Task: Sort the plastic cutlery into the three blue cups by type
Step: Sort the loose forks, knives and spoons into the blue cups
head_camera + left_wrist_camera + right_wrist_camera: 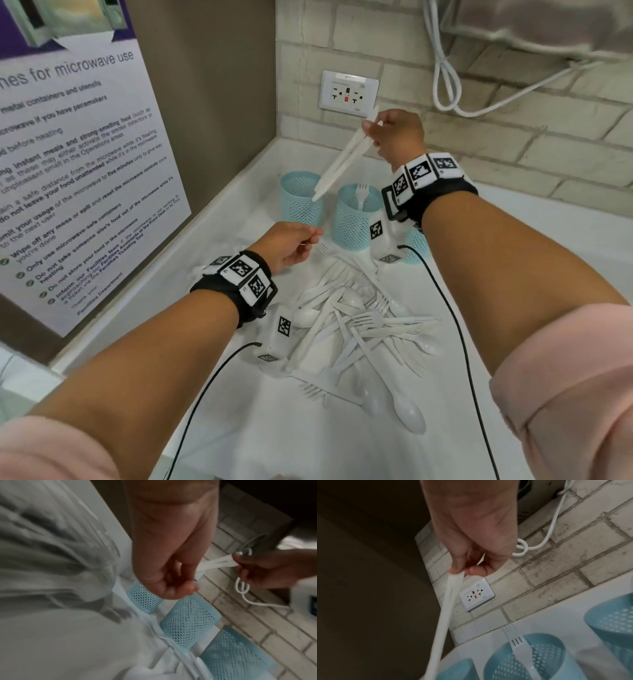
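My right hand [373, 128] [458, 570] is raised near the back wall and pinches two white plastic knives [342, 161] [447, 608] by their handle ends. Their tips hang slanted at the rim of the left blue mesh cup [299, 205]. The middle cup [352, 226] [547, 655] holds one fork [361, 195] [520, 650]. My right wrist hides most of the right cup [416, 246]. Beside the middle cup my left hand [308, 240] [185, 582] hovers with loosely curled fingers and nothing seen in it. Mixed white cutlery [359, 325] lies piled on the counter.
A wall socket [349, 90] and a looped white cable [445, 85] are on the brick wall behind the cups. On the left side panel hangs a microwave notice [68, 171]. Black wrist-camera cables [455, 325] trail over the white counter.
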